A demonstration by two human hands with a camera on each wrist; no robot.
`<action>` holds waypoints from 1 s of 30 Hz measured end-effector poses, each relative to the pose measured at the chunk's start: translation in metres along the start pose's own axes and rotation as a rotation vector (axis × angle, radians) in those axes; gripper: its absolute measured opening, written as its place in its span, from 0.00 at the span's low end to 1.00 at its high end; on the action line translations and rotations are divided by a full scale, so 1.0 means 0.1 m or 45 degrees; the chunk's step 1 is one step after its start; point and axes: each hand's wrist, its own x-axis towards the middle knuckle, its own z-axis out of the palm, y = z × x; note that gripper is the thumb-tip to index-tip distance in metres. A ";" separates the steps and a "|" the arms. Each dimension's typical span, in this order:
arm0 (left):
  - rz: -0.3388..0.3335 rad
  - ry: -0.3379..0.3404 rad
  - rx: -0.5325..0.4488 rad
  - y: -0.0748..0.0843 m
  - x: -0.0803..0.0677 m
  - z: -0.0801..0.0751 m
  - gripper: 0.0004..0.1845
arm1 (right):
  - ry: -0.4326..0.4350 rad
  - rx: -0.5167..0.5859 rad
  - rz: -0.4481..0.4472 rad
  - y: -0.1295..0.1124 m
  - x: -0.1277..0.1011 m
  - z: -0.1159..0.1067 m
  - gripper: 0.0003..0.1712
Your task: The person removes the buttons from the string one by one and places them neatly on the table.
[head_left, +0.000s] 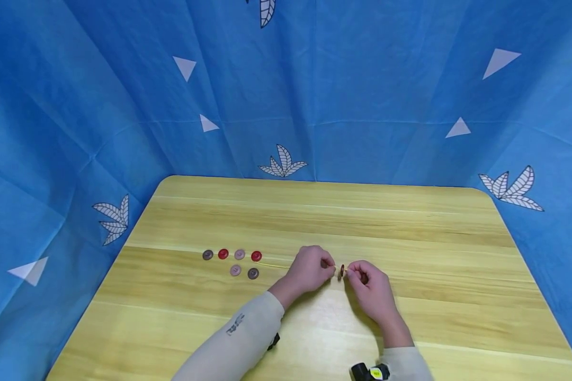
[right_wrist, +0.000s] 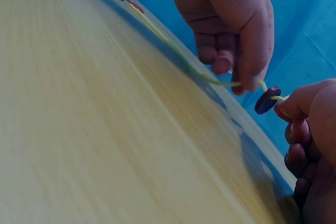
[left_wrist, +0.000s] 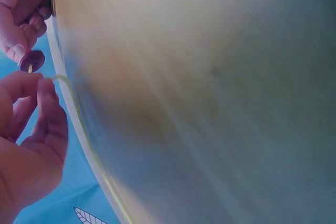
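Observation:
Above the table, a dark reddish button (head_left: 342, 270) hangs upright on a yellow cord (right_wrist: 181, 59) that passes through it. My left hand (head_left: 310, 269) pinches the cord just left of the button between thumb and index finger. On the other side, my right hand (head_left: 373, 291) pinches the short cord end that comes out of the button. The left wrist view shows the button (left_wrist: 32, 61) between the two hands' fingertips. From my left hand the cord runs back left to a red button (head_left: 256, 256) on the table.
That red button ends a row with a pink button (head_left: 240, 254), another red button (head_left: 223, 254) and a dark brown button (head_left: 207, 254). Below the row lie a second pink button (head_left: 235, 270) and a second brown one (head_left: 253, 273). A blue curtain (head_left: 362, 95) borders the wooden table (head_left: 457, 254).

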 end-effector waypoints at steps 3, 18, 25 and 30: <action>0.007 0.026 -0.143 0.00 -0.02 0.00 0.04 | 0.005 -0.005 -0.005 0.00 0.00 -0.01 0.06; 0.038 0.016 -0.281 -0.02 -0.07 -0.05 0.07 | 0.008 0.028 -0.003 -0.01 -0.03 -0.01 0.05; 0.026 -0.035 -0.252 -0.02 -0.09 -0.06 0.16 | -0.002 0.043 0.018 -0.02 -0.03 -0.01 0.04; 0.100 -0.050 -0.079 0.01 -0.08 -0.08 0.27 | -0.003 0.041 -0.002 -0.02 -0.02 -0.01 0.04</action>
